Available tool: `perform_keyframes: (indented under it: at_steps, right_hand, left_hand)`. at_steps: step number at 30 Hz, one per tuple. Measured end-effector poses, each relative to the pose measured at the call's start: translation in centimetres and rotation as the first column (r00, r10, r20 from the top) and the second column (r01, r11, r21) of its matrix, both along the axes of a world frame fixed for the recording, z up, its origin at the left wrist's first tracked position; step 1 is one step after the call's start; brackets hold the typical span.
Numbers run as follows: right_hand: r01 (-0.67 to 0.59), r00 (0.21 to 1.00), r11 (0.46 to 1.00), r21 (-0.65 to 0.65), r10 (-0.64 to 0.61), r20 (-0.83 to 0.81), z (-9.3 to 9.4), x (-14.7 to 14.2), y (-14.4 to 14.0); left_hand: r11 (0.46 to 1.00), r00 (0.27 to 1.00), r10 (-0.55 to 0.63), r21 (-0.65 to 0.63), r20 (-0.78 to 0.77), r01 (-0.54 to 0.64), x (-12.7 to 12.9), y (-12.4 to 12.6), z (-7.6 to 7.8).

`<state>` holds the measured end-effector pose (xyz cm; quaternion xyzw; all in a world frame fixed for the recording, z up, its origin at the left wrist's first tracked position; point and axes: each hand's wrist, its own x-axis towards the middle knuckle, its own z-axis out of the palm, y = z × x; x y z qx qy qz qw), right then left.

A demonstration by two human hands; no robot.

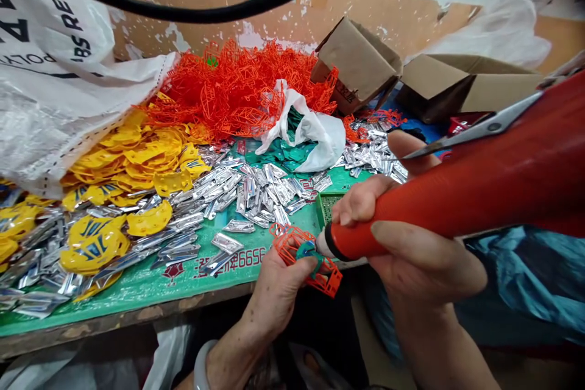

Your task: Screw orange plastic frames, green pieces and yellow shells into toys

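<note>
In my left hand [283,283] is a small orange plastic frame [329,283], pinched between thumb and fingers. A teal plastic piece [305,250] sits in this frame beside my thumb. My right hand [402,244] is wrapped round a thick red power screwdriver [475,189], tilted down to the left. Its pale nose [323,242] reaches the teal piece; the bit's contact is hard to make out. Along the screwdriver's upper side lie metal scissors [493,127], their tips by my right fingers; how they are held is hidden.
Silver strips [256,192] and yellow plastic pieces [137,158] cover much of the green tabletop [183,289]. Behind are an orange frame heap [237,91], a white bag [324,140] with teal pieces, and cardboard boxes [361,61]. A black cable [196,14] crosses overhead.
</note>
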<state>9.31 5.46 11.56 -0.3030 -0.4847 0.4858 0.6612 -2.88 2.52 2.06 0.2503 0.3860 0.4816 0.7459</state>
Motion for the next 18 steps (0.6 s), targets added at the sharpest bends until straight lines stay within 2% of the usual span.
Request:
perform_keyframes:
  at_steps: [12, 18]
  right_hand:
    - [0.058, 0.988, 0.998, -0.021, -0.054, 0.144, -0.9, 0.0, 0.0]
    - [0.033, 0.980, 0.999, -0.014, -0.030, 0.195, -1.6, 0.0, -0.1]
  left_hand:
    - [0.999, 0.998, 0.040, -0.014, -0.048, -0.041, 0.3, -0.1, -0.4]
    - [0.997, 0.996, 0.075, -0.001, -0.056, -0.075, 0.4, -0.2, -0.4]
